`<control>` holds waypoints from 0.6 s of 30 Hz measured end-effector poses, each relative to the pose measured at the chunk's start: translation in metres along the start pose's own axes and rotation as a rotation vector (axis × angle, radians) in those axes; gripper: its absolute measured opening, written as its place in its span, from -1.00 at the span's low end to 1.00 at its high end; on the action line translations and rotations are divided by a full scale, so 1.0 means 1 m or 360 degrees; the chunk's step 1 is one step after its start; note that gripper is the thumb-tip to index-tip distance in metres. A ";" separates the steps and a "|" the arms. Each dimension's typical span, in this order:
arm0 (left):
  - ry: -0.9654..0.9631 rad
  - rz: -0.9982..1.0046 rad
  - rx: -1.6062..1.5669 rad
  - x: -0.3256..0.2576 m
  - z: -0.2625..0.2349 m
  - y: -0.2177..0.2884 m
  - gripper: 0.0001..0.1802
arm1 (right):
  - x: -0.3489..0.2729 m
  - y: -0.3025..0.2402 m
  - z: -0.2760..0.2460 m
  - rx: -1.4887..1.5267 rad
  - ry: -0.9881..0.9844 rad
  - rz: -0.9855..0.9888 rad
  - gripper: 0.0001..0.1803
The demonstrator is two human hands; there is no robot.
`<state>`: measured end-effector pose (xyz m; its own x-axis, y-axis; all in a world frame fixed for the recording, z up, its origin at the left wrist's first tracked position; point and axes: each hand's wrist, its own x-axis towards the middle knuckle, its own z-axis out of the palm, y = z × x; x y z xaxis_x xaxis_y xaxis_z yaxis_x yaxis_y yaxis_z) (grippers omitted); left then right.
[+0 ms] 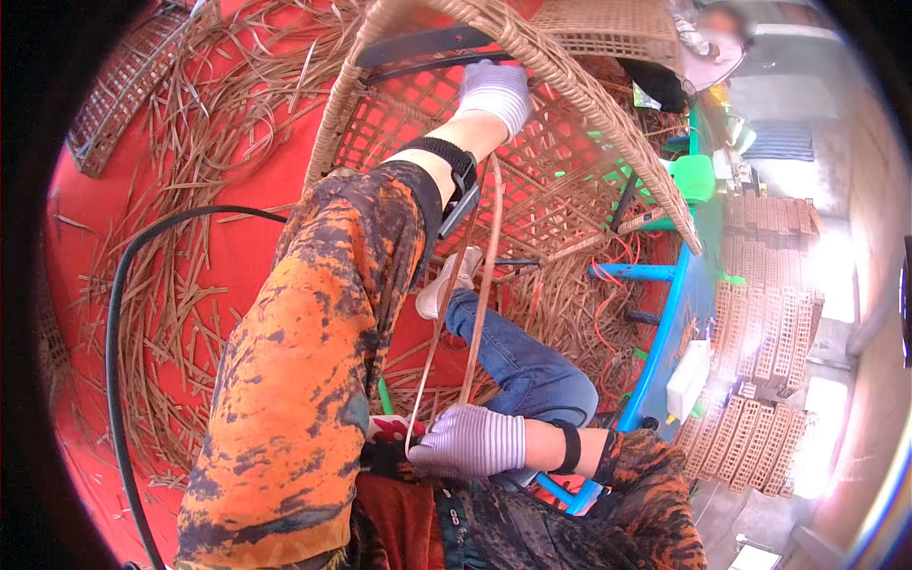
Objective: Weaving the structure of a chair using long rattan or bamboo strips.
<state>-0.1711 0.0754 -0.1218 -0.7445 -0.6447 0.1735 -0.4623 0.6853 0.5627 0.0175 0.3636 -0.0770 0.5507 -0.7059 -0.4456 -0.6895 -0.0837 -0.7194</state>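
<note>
My left hand (494, 91), in a pale knit glove, is stretched out and rests against the rim of a woven rattan frame (589, 104) that stands tilted in front of me. My right hand (470, 441), also gloved, is low near my lap and grips long thin rattan strips (480, 313). The strips run up from that hand toward the open lattice of the frame. My left sleeve is orange and black, with a black strap at the wrist. My jeans-clad leg (522, 366) lies under the strips.
Loose rattan strips (190, 190) litter the red floor mat on the left. A black hose (119, 313) curves along the left. A blue metal frame (655, 342), stacked perforated bricks (769, 313), another woven panel (608, 28) and a flat basket (123, 90) surround me.
</note>
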 end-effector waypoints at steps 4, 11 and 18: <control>-0.0100 -0.0245 -0.0345 0.006 0.019 -0.007 -0.68 | 0.002 0.028 -0.033 0.0063 0.0136 -0.0204 -0.72; -0.0285 -0.0420 -0.0846 0.017 0.037 -0.029 -0.53 | -0.038 0.187 -0.179 -0.0520 0.1867 0.0828 -0.73; -0.0523 -0.0870 -0.1289 0.029 0.051 -0.039 -0.41 | -0.019 0.243 -0.244 0.0973 0.1816 0.0518 -0.76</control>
<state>-0.1990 0.0476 -0.1798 -0.6813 -0.5917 -0.4310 -0.4049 -0.1859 0.8952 -0.2756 0.1846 -0.1136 -0.5039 -0.8479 -0.1647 -0.2279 0.3145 -0.9215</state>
